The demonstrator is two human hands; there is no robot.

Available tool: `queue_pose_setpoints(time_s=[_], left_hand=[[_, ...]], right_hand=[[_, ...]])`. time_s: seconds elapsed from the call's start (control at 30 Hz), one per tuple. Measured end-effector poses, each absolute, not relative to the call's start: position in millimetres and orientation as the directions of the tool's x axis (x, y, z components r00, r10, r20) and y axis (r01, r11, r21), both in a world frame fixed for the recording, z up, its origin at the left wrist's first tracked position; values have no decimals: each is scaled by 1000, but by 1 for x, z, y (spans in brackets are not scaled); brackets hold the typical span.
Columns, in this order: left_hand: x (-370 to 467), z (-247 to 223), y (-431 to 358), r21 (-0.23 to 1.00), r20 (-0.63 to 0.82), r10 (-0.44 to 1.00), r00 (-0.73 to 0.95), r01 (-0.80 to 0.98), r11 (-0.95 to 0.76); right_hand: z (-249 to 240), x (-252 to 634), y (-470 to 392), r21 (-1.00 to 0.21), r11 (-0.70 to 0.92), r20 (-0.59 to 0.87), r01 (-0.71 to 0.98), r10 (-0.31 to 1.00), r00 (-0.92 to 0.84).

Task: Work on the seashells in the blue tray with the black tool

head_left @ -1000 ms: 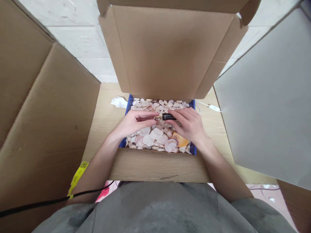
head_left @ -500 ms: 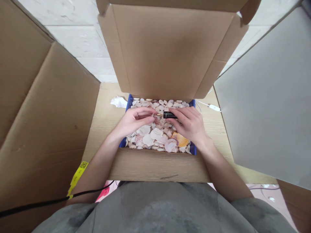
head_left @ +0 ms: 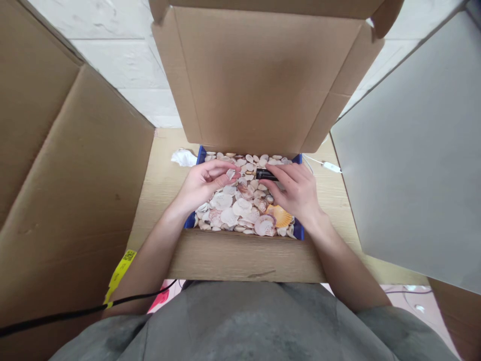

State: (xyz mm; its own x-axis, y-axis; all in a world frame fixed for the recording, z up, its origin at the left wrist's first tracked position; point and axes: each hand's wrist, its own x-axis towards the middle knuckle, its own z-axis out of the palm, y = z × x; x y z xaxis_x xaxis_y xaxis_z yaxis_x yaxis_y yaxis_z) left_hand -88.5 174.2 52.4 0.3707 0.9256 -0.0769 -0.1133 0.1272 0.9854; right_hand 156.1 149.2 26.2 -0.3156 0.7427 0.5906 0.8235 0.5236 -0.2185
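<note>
Between the thumb and fingers of my left hand (head_left: 208, 181) is a small whitish shell (head_left: 230, 174). My right hand (head_left: 294, 189) grips a black pen-like drill (head_left: 266, 174) whose brass-coloured tip points left, close to the left fingertips. Whether the tip touches the shell I cannot tell. Below both hands lies a blue-edged box (head_left: 298, 231) full of shells. Pale and pinkish scallop shells (head_left: 241, 206) fill its near part, with an orange scallop shell (head_left: 280, 216) at the right. Small rounded shells line the far side.
A cardboard flap (head_left: 259, 80) stands upright behind the box. Cardboard (head_left: 75, 175) rises at the left and a grey panel (head_left: 413, 150) at the right. A crumpled white piece (head_left: 184, 157) and a white cable switch (head_left: 331, 167) lie on the table (head_left: 248, 258). A black cable crosses my left forearm.
The drill has shifted slightly right and up, away from my left fingertips. My left hand has turned a little, and the held shell now shows its flat face.
</note>
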Motion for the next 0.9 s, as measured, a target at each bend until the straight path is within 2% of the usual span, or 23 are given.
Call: queue_pose_setpoints(time_s=[0.43,0.63,0.9], left_hand=[[-89,52,173,984,-84,919,384,-113,137],[-91,51,174,988,-124,913,390,-41,151],[-92,49,174,981,-145,845,515,-38,191]], right_hand=[[28,155,149,-189,549,634,814,701,-327],[27,156,150,-175,559,645,810,687,-335],[32,156,150,-119,581,737,805,595,-321]])
